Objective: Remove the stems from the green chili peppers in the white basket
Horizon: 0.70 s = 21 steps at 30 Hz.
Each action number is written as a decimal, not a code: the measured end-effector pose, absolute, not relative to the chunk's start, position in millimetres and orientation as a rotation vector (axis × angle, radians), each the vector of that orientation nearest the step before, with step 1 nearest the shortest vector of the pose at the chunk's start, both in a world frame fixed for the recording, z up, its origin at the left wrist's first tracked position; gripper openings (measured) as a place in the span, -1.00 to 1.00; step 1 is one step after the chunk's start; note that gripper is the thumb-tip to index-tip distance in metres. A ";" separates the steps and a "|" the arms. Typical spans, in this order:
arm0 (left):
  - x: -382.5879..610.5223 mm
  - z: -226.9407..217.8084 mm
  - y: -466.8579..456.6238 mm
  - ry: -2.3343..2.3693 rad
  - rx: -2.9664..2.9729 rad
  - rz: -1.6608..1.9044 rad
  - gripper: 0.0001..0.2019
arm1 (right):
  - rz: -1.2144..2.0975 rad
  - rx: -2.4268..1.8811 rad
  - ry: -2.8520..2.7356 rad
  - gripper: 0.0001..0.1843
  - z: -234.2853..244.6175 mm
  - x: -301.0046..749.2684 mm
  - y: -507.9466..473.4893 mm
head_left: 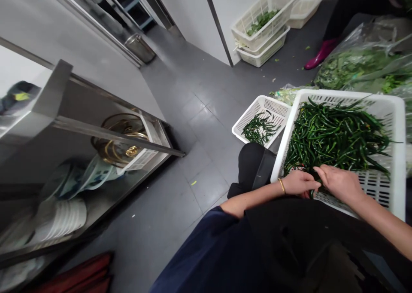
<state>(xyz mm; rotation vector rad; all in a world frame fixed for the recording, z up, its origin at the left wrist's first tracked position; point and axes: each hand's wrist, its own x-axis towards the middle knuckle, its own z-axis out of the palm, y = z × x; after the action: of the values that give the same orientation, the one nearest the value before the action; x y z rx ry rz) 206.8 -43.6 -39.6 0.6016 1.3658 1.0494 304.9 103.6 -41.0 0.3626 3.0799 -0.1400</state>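
A large white slotted basket [399,164] rests against my lap, heaped with long green chili peppers [337,134]. At its near edge my left hand [299,183], with a gold bracelet on the wrist, has its fingers closed on a green chili pepper [311,193]. Close beside it, my right hand [341,182] pinches at the same spot, thumb and fingers together. Most of the held pepper is hidden by the fingers. Beyond my knee, a smaller white basket [246,112] on the floor contains a thinner layer of chili peppers [259,127].
Plastic bags of leafy greens [354,67] lie behind the large basket, near a person's pink boot [322,54]. Stacked white baskets [265,56] stand by the wall. On the left is a steel shelf [119,134] with dishes. A metal bin [140,48] stands farther back.
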 end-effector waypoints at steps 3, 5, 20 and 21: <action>206.6 -34.0 -48.1 1.287 0.664 1.097 -0.67 | 0.011 0.315 2.991 -0.46 -46.1 292.5 111.1; 204.9 -26.4 -51.1 1.143 0.767 1.186 -0.68 | -0.007 0.150 2.960 -0.56 -48.9 276.7 108.6; 180.6 -27.5 -40.4 1.340 0.302 1.707 -0.85 | -1.472 0.813 2.798 -0.61 -57.5 264.0 164.0; 177.7 -29.3 -31.7 1.385 0.256 1.745 -0.82 | -1.713 0.882 2.618 -0.60 -52.7 269.3 167.1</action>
<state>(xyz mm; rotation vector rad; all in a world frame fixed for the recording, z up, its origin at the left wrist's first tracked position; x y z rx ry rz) 177.7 -31.7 -29.3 0.2563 1.3855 1.7452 269.3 167.1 -52.7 0.8821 2.6183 -1.7131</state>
